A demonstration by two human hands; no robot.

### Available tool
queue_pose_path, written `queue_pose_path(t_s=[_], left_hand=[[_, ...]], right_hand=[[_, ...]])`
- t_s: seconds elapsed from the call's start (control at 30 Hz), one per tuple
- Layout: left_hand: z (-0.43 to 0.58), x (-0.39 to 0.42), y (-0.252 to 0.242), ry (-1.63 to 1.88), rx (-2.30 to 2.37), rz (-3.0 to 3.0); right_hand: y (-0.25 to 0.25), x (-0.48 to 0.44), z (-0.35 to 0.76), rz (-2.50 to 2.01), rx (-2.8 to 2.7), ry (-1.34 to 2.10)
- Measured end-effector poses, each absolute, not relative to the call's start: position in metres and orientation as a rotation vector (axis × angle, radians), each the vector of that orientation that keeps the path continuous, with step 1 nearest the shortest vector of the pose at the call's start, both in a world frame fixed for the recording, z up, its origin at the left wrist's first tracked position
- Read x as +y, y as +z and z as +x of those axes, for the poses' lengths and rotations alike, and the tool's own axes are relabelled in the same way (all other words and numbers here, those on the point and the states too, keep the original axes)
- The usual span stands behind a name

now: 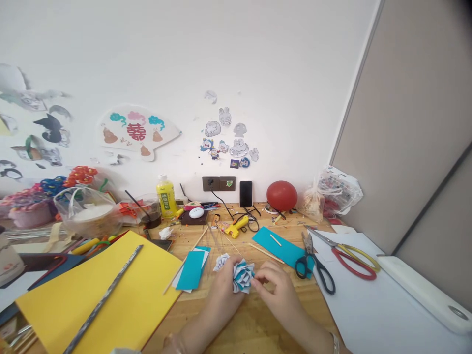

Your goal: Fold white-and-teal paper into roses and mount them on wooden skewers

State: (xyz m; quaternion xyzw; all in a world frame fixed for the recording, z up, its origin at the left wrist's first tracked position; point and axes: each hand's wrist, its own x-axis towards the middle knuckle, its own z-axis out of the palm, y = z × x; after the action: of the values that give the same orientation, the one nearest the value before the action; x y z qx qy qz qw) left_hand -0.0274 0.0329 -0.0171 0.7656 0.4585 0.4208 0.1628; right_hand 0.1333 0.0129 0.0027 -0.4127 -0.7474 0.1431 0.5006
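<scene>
My left hand (225, 289) is closed round a blue-and-white paper flower (243, 276) with layered, ruffled petals. At the flower's right edge, my right hand (276, 284) has thumb and forefinger pinched on a petal. A smaller pale paper flower (221, 262) shows just behind my left hand; whether that hand also holds it, I cannot tell. To the left lie stacked blue and white paper pieces (191, 269). A longer blue paper strip (275, 244) lies to the right, with black-handled scissors (311, 263) across its end.
A yellow glue gun (236, 227) lies behind the hands, its cord near a propped phone (246, 193). Yellow paper (110, 300) covers the left side. Red-and-yellow-handled scissors (354, 260) rest on white paper (354, 305) at right. A drink bottle (166, 197) and red balloon (281, 195) stand by the wall.
</scene>
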Motion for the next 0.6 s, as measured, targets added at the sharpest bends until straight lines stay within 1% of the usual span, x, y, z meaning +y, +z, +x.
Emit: queue_pose_path(t_s=[0.23, 0.4, 0.6], left_hand=[[-0.03, 0.032, -0.02, 1.33, 1.424, 2.418], [-0.03, 0.034, -0.019, 1.423, 1.406, 2.674], [-0.029, 0.03, -0.011, 1.459, 1.459, 2.852]], right_hand=[[0.002, 0.012, 0.127, -1.136, -1.687, 0.465], [-0.002, 0.014, 0.122, -1.196, -1.582, 0.519], [-0.006, 0.014, 0.118, -1.216, -1.473, 0.585]])
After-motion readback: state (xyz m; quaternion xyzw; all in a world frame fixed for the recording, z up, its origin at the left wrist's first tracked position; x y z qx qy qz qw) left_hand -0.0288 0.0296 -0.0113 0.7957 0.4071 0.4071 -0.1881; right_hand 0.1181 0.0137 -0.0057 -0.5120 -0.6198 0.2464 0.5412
